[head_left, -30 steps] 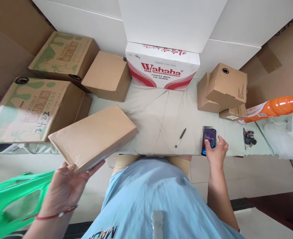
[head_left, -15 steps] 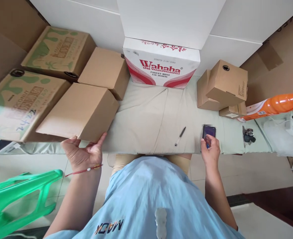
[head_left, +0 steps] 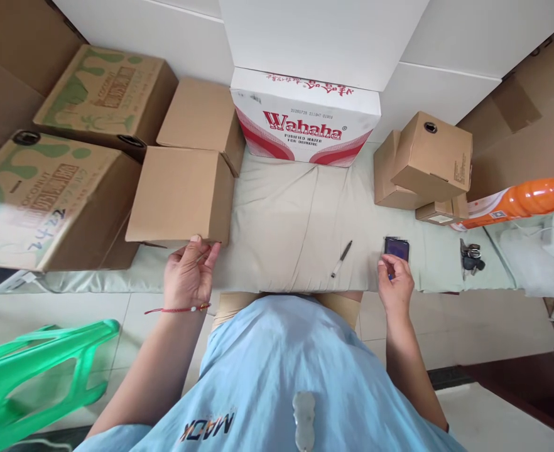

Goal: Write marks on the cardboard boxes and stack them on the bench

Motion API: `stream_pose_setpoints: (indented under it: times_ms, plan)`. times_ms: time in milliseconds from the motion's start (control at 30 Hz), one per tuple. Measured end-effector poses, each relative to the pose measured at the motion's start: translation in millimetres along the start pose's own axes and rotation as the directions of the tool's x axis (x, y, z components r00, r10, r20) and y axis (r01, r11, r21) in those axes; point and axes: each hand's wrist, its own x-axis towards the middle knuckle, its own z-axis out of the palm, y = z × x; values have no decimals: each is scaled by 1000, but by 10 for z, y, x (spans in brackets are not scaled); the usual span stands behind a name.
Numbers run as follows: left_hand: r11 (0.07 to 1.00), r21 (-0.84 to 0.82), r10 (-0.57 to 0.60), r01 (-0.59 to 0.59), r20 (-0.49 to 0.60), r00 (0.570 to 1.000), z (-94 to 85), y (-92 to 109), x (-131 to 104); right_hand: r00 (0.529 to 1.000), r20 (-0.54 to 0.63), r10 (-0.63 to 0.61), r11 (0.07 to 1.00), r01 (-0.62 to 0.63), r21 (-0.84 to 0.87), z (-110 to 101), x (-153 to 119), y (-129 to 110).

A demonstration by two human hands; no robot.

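Note:
My left hand [head_left: 190,271], with a red string bracelet at the wrist, grips the near bottom edge of a plain brown box [head_left: 176,191]; its thumb lies at the edge and some fingertips are hidden under the box. Another plain box [head_left: 199,113] stands right behind that one. At the right, my right hand [head_left: 396,282] has curled fingers at the near end of a dark phone [head_left: 396,248], with a small blue thing between them that I cannot make out. A pen [head_left: 342,258] lies between the two hands.
Two printed coconut cartons [head_left: 41,194] stand at the left. A white and red Wahaha carton [head_left: 305,125] is against the wall. Stacked small boxes [head_left: 430,157], an orange bottle [head_left: 531,193] and keys [head_left: 472,258] are at the right. A green stool [head_left: 81,351] stands below left.
My left hand and the gripped box have moved right, and the box has turned straighter. A gap has opened beside the near coconut carton. My right hand has shifted slightly down off the phone.

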Motion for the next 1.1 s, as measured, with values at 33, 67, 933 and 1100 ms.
stream_pose_setpoints:
  times_ms: [33,67,933,1100]
  plan:
    - [1000,3,26,-26,-1,1000,14,-6,30,1000,-2,1,1000,-1,0,1,-6,-12]
    - [999,13,50,-50,1,999,22,-19,55,1000,-8,2,1000,-2,2,-2,-16,-23]
    - [96,626,453,-774,665,594,-348,-862,139,752,125,647,640,-625,448,-425,2320,-313]
    - [58,634,456,-771,670,585,-344,-875,120,708,166,686,516,-635,575,-431,2414,-226]
